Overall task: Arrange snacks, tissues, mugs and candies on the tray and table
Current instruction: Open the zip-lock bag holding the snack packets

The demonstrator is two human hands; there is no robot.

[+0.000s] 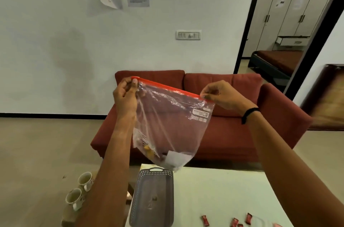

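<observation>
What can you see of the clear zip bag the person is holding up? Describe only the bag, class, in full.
The zip bag is thin, clear, crinkled plastic with a red zip strip along its top and a small printed label near the upper right. It hangs tilted, its left corner higher, above the grey tray. The left hand pinches the left end of the strip, the right hand the right end. A few small items, one yellowish and one white, sit at the bottom.

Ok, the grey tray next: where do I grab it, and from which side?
Take the tray by the arched handle at its far end, reaching over from the sofa side. It lies flat on the table with low perforated walls; the handle is the one cut-out to hook fingers through. The near end is out of frame.
</observation>
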